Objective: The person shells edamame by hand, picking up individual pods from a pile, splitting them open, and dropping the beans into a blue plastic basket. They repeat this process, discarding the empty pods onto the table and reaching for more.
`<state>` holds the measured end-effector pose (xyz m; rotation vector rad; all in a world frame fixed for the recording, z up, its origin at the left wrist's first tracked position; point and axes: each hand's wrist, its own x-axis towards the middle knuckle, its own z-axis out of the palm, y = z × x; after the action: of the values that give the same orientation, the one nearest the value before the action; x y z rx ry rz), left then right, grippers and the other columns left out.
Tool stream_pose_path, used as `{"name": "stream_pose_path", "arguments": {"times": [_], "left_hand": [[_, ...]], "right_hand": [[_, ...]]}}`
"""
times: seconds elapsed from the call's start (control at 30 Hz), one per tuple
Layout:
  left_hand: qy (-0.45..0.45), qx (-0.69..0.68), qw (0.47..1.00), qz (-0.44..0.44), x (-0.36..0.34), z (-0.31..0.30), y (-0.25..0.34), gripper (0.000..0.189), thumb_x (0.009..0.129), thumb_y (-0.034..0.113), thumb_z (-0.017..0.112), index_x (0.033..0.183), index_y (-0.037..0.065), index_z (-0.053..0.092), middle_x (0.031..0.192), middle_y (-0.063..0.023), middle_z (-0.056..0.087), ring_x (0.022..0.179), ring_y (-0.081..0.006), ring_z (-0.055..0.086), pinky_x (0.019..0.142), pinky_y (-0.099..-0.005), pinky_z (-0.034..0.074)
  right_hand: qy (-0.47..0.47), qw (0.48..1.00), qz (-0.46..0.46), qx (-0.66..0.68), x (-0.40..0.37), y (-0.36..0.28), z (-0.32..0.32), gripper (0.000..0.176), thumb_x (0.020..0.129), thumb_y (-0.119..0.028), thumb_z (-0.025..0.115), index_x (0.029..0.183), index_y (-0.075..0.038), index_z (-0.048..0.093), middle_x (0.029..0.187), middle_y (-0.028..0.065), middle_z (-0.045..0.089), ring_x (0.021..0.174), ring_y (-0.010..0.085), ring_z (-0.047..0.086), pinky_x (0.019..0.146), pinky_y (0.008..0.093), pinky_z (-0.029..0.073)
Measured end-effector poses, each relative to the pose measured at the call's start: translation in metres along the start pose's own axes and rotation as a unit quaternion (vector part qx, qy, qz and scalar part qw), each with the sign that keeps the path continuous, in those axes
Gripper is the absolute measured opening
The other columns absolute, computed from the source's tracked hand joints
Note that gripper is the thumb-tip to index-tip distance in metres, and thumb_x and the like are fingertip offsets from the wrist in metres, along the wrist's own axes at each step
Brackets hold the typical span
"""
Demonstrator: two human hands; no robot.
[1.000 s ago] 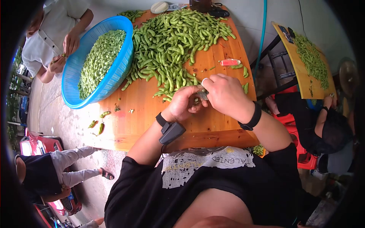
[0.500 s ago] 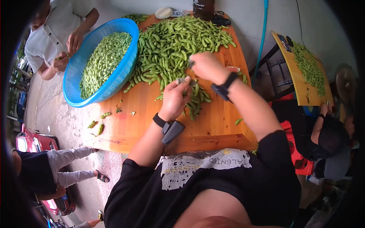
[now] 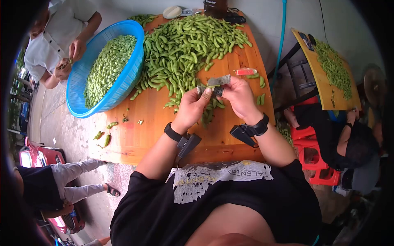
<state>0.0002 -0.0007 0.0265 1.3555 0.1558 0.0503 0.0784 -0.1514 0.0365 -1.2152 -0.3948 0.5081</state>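
Observation:
My left hand [image 3: 189, 107] and my right hand [image 3: 240, 98] meet above the wooden table [image 3: 164, 139], with grey wrappings round several fingertips. Between them is a green soybean pod [image 3: 212, 86], pinched by both hands and partly hidden by the fingers. Just beyond and below the hands, a large heap of soybean pods [image 3: 184, 45] spreads over the table. To the left stands a blue plastic basket [image 3: 123, 95] holding many pale green shelled beans [image 3: 108, 67].
A small red-and-white object [image 3: 246, 71] lies right of my hands. Loose pods [image 3: 107, 140] are at the table's left. Across the basket, a person in a white shirt [image 3: 53, 37] handles something small. Another person sits by a second table [image 3: 328, 102] with pods; red stools [image 3: 312, 156] stand nearby.
My right hand has come back from the heap toward me and joined my left hand, where a pod now shows between the fingers. The red-and-white object has come fully into view.

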Motion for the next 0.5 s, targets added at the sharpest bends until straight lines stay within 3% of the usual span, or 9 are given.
{"name": "stream_pose_path", "arguments": {"times": [0.07, 0.17, 0.27, 0.37, 0.43, 0.5], "left_hand": [[-0.051, -0.029, 0.998, 0.016, -0.003, 0.0, 0.0, 0.023, 0.1, 0.022, 0.054, 0.086, 0.006, 0.06, 0.065, 0.0071, 0.046, 0.056, -0.003, 0.035, 0.049, -0.0218, 0.029], [-0.059, -0.08, 0.995, -0.005, 0.0, -0.007, -0.006, 0.021, 0.1, 0.019, 0.054, 0.084, 0.006, 0.06, 0.064, 0.0071, 0.045, 0.055, -0.0032, 0.033, 0.049, -0.0221, 0.027], [-0.052, -0.084, 0.995, 0.023, 0.002, -0.009, -0.014, 0.025, 0.099, 0.018, 0.055, 0.078, 0.007, 0.06, 0.062, 0.0072, 0.044, 0.053, -0.0039, 0.031, 0.048, -0.0228, 0.025], [-0.042, -0.11, 0.993, 0.022, 0.002, -0.007, -0.018, 0.026, 0.099, 0.016, 0.056, 0.075, 0.007, 0.059, 0.062, 0.006, 0.045, 0.051, -0.0045, 0.03, 0.047, -0.0233, 0.024], [-0.037, -0.144, 0.989, 0.004, 0.001, -0.006, -0.018, 0.026, 0.098, 0.015, 0.056, 0.073, 0.007, 0.059, 0.062, 0.0051, 0.046, 0.05, -0.0048, 0.029, 0.047, -0.0235, 0.023], [-0.041, -0.187, 0.981, -0.024, -0.001, -0.004, -0.015, 0.026, 0.098, 0.015, 0.055, 0.074, 0.005, 0.058, 0.061, 0.0024, 0.048, 0.049, -0.0053, 0.029, 0.046, -0.0238, 0.022]], "right_hand": [[0.003, 1.0, 0.03, -0.004, -0.005, -0.001, -0.004, 0.02, 0.088, 0.005, 0.056, 0.105, 0.001, 0.066, 0.093, 0.004, 0.068, 0.075, 0.0081, 0.062, 0.066, 0.0209, 0.052], [-0.012, 0.998, 0.057, -0.002, -0.007, -0.004, -0.006, 0.02, 0.087, 0.004, 0.057, 0.105, 0.001, 0.066, 0.094, 0.0045, 0.068, 0.074, 0.0074, 0.062, 0.066, 0.0215, 0.053], [-0.068, 0.993, 0.089, 0.024, -0.007, -0.002, -0.012, 0.021, 0.09, 0.0, 0.057, 0.11, 0.0, 0.065, 0.102, 0.0036, 0.068, 0.083, 0.0079, 0.064, 0.07, 0.0231, 0.054], [-0.074, 0.99, 0.101, 0.069, -0.008, 0.002, -0.012, 0.02, 0.09, 0.0, 0.056, 0.108, 0.0, 0.065, 0.1, 0.0036, 0.067, 0.083, 0.0088, 0.063, 0.07, 0.0242, 0.054], [-0.035, 0.994, 0.074, 0.078, -0.01, 0.002, -0.004, 0.014, 0.084, 0.002, 0.062, 0.098, 0.003, 0.064, 0.089, 0.0059, 0.067, 0.071, 0.0101, 0.063, 0.064, 0.0243, 0.054], [-0.033, 0.997, 0.047, 0.054, -0.012, 0.003, -0.001, 0.013, 0.082, 0.002, 0.063, 0.095, 0.003, 0.064, 0.087, 0.0056, 0.067, 0.069, 0.0102, 0.063, 0.063, 0.0244, 0.054]]}}
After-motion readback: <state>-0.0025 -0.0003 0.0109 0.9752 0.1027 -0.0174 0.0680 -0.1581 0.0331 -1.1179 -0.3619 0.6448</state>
